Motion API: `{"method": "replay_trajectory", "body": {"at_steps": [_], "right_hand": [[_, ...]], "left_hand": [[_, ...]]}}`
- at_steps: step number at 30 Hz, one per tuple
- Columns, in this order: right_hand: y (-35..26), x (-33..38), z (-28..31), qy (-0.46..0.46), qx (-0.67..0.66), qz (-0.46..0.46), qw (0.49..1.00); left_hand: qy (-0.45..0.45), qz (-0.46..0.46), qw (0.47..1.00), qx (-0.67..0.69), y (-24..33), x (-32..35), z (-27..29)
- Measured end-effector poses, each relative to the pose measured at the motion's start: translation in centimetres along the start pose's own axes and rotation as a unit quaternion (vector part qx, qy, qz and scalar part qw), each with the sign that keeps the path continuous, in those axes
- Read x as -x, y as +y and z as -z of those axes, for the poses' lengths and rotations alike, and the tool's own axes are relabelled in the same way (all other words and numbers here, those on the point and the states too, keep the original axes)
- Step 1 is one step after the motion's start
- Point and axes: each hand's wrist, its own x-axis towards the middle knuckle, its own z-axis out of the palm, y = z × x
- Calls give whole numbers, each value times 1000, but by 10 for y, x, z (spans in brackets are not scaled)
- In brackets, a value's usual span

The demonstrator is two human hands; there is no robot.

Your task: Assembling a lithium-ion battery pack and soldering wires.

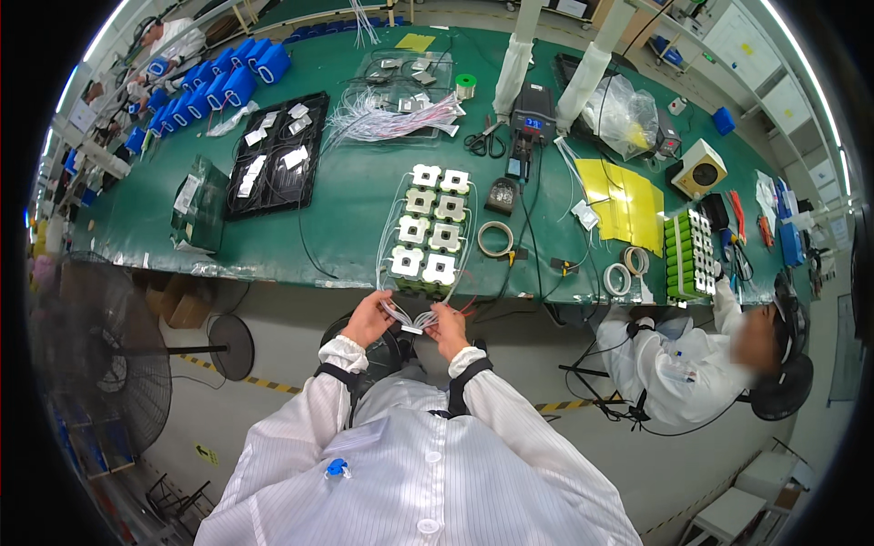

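Note:
A battery pack [424,223] with two columns of white-and-metal squares on top stands at the front edge of the green table. Thin white wires run down both its sides and gather in a bundle [417,318] at its near end, with a small white connector [411,329] on it. My left hand [369,318] pinches the bundle from the left, its fingers closed. Fingers of my right hand [449,329] close on the same wires from the right. Red wire ends show beside my right hand. The bundle hangs just off the table edge.
Behind the pack lie scissors [485,141], a soldering station [533,114] and a bunch of loose wires [391,118]. A tape roll [495,238] sits close on the right. A black tray [278,155] is left. A co-worker [683,364] sits at right by a green battery pack [689,255].

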Motion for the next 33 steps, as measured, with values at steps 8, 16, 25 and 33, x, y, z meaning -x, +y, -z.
{"method": "replay_trajectory", "body": {"at_steps": [8,16,25,33], "right_hand": [[6,2,18,143,49,84,985],[8,23,21,127,-12,223,967],[-10,50,7,199,219,494,818],[-47,36,-13,173,366,562,721]], "left_hand": [[-86,57,994,-32,8,1,23],[-144,9,974,-173,42,10,35],[-2,-336,809,-481,48,36,48],[-39,-479,685,-547,49,26,-17]]}}
